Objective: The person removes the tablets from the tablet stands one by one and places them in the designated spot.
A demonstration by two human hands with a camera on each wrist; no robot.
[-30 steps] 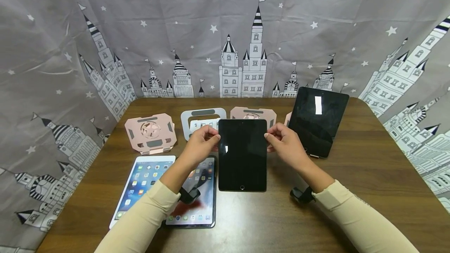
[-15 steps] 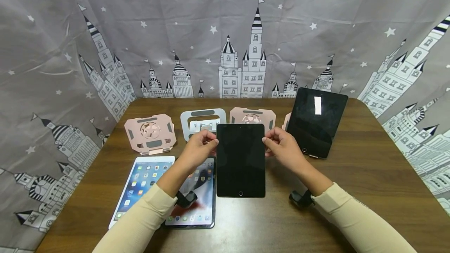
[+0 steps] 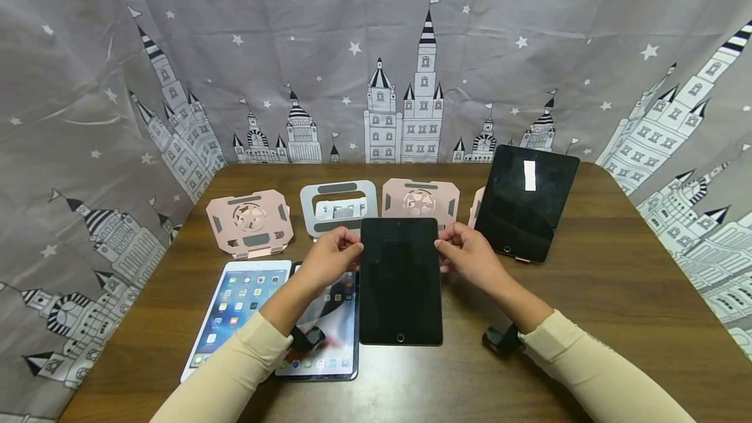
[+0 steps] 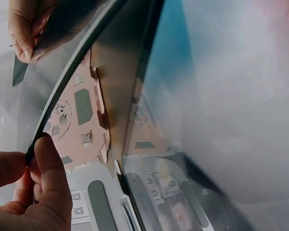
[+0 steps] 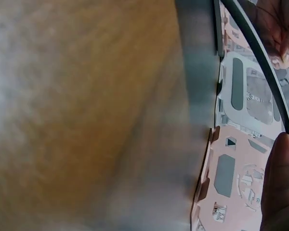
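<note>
Both hands hold a tablet (image 3: 401,286) with a dark screen by its two long sides, its home button toward the person. It is raised off the table. At its left edge, near the top, the left hand (image 3: 332,260) pinches with thumb and fingers. The right hand (image 3: 472,256) pinches the opposite edge at about the same height. Just behind the tablet's top edge stand a silver tablet stand (image 3: 307,207) and a pink tablet stand (image 3: 420,198). In the left wrist view, the left thumb and fingers (image 4: 50,166) grip the tablet's thin edge.
Another pink stand (image 3: 249,220) is at the back left. A second dark tablet (image 3: 525,207) leans on a mostly hidden pink stand at the right. Left of the hands, a white tablet (image 3: 214,338) and a black-framed tablet (image 3: 346,351), screens lit, lie on the wooden table (image 3: 623,292).
The held tablet has come toward the person, lower in the head view, with both hands moving along and keeping their grip. More of the pink stand behind it now shows.
</note>
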